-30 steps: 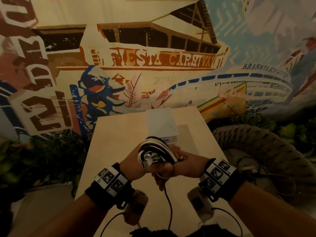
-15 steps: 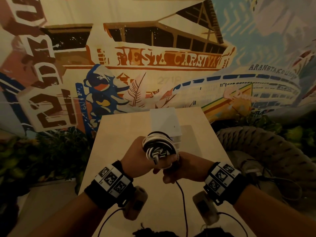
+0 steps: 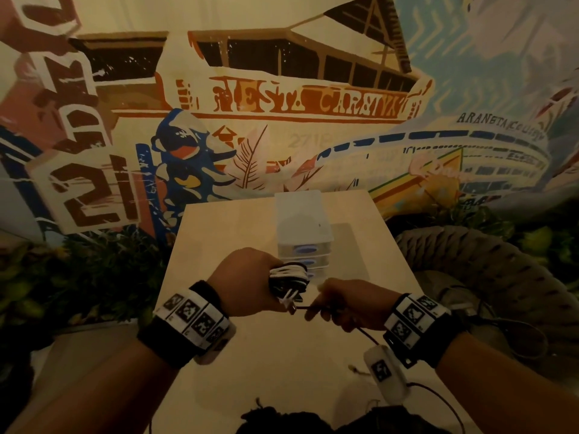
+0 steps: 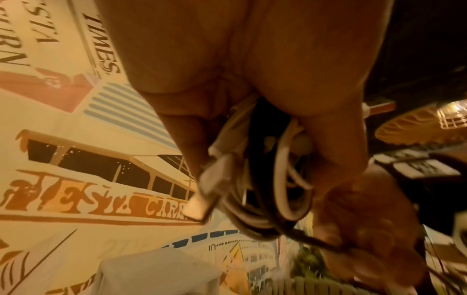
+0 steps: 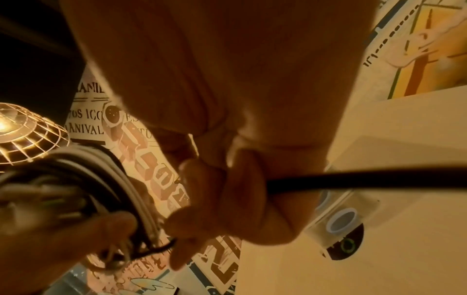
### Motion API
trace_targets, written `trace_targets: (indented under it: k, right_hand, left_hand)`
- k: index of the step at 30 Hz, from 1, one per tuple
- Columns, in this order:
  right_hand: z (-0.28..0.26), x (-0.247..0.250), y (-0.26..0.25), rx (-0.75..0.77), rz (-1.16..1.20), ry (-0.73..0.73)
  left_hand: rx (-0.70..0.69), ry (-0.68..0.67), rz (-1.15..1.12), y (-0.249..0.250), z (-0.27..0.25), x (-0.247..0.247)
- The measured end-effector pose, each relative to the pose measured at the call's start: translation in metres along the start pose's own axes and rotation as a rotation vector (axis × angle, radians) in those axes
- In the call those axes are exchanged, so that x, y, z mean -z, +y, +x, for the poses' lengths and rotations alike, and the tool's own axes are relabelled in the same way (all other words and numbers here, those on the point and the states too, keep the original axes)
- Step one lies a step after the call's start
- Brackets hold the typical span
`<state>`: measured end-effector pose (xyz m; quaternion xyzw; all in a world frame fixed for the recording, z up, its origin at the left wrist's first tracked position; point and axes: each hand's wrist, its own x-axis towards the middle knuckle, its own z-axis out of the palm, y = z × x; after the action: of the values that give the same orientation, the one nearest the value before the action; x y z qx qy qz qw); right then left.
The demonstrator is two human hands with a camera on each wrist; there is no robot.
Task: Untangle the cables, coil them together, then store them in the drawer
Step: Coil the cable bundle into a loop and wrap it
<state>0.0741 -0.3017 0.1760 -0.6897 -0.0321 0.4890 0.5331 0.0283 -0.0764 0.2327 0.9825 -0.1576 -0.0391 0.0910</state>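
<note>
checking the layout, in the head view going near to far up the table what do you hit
black and white coiled cable bundle gripped in the left hand → small translucent white plastic drawer unit → painted mural wall

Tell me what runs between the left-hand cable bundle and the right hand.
In the head view, a taut stretch of black cable spans the gap from the coiled bundle in the left hand to the right hand, which grips it.
</note>
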Motion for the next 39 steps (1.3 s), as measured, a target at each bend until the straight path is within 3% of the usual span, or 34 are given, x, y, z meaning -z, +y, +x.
trace_targets:
  k: [9, 15, 20, 25, 27, 32, 36, 39]
  right_hand:
    - [0.004, -0.016, -0.01, 0.025, -0.086, 0.016]
    - [0.005, -0.019, -0.023, 0.03, -0.732, 0.026]
    - [0.019, -0.029, -0.027, -0.025, -0.895, 0.093]
    - [0.031, -0.049, -0.016, -0.047, -1.082, 0.064]
    - [0.034, -0.05, -0.01, -0.056, -1.064, 0.081]
    - [0.031, -0.038, -0.007, 0.006, -0.91, 0.133]
    - [0.018, -0.024, -0.018, 0.105, -0.715, 0.166]
    - [0.009, -0.013, -0.027, 0.142, -0.575, 0.157]
  left_hand:
    - [0.02, -0.222, 0.317, 0.019, 0.005, -0.024]
    - [-0.008, -0.283, 0.374, 0.023, 0.01, -0.041]
    - [-0.021, -0.303, 0.338, 0.029, 0.013, -0.046]
    - [-0.066, -0.365, 0.347, 0.037, 0.012, -0.054]
    - [-0.049, -0.376, 0.327, 0.037, 0.01, -0.058]
    - [0.008, -0.212, 0.266, 0.028, 0.006, -0.052]
    - [-0.07, 0.017, 0.204, 0.013, 0.005, -0.041]
    - [-0.11, 0.13, -0.092, -0.004, 0.005, -0.036]
